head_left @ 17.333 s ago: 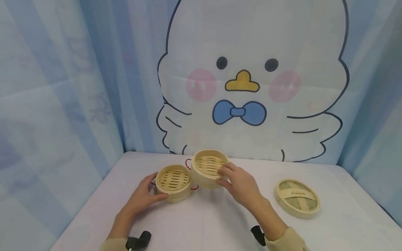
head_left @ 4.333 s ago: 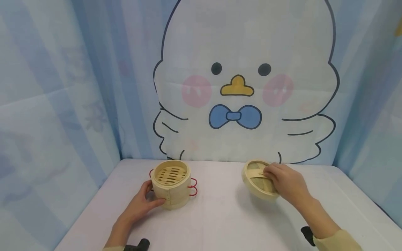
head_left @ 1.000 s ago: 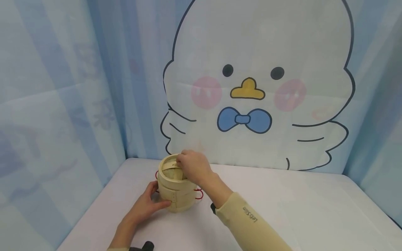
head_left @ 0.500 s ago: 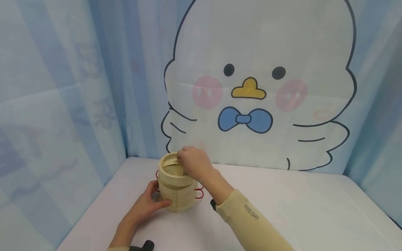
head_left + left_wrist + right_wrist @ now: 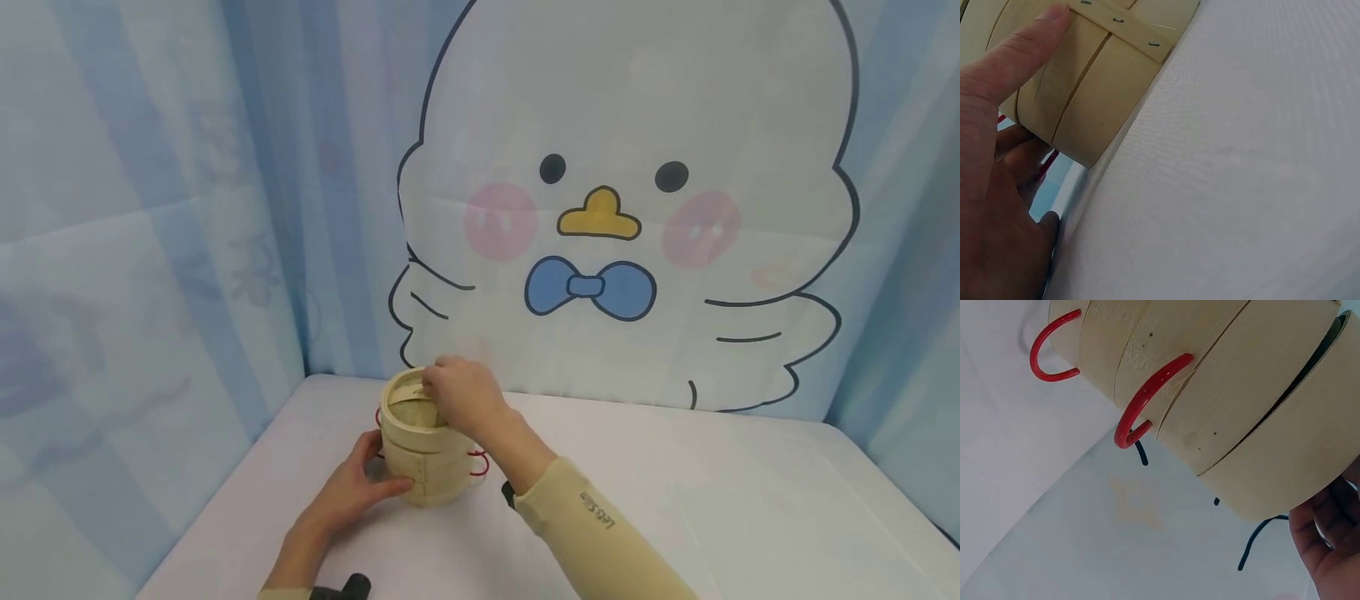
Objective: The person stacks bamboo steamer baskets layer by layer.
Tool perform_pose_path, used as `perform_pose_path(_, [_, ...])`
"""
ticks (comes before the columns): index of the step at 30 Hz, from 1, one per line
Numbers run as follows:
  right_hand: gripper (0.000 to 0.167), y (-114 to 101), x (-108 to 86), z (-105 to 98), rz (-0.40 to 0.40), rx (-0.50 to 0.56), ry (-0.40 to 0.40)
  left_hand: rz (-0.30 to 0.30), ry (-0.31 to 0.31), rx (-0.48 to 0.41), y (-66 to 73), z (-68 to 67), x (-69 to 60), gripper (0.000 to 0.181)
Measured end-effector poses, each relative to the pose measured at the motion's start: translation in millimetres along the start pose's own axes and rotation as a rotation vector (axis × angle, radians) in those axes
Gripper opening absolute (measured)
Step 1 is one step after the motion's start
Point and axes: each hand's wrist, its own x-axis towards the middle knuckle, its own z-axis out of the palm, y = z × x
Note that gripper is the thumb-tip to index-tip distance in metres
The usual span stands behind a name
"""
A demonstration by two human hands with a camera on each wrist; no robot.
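Two bamboo steamer baskets [image 5: 444,477] stand stacked on the left part of the table. My left hand [image 5: 351,490] holds the stack at its left side, with the thumb on the front of the lower basket. On top lies the woven bamboo lid [image 5: 411,413], whose strap handle my right hand [image 5: 468,398] pinches; that hand hides the lid's right part. A narrow dark gap shows between the lid [image 5: 1307,444] and the upper basket [image 5: 1235,381] in the right wrist view, wider at one side. Red loops [image 5: 1150,394] stick out from the baskets' sides.
The white-covered table [image 5: 675,500] reaches far to the right of the stack. Behind it hangs a curtain [image 5: 600,350] with a cartoon bird. Another blue-striped curtain [image 5: 150,292] closes off the left side.
Earlier the baskets stood apart, then were stacked, while the lid moved from the table's right onto the stack. Over the last second the lid tilted up slightly and came back down.
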Motion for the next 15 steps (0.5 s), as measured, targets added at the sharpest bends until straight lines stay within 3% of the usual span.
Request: perform_pose_path(15, [0.012, -1.8, -4.6, 1.2, 0.022, 0.054, -0.014, 0.029, -0.006, -0.006, -0.4, -0.6, -1.5, 0.089])
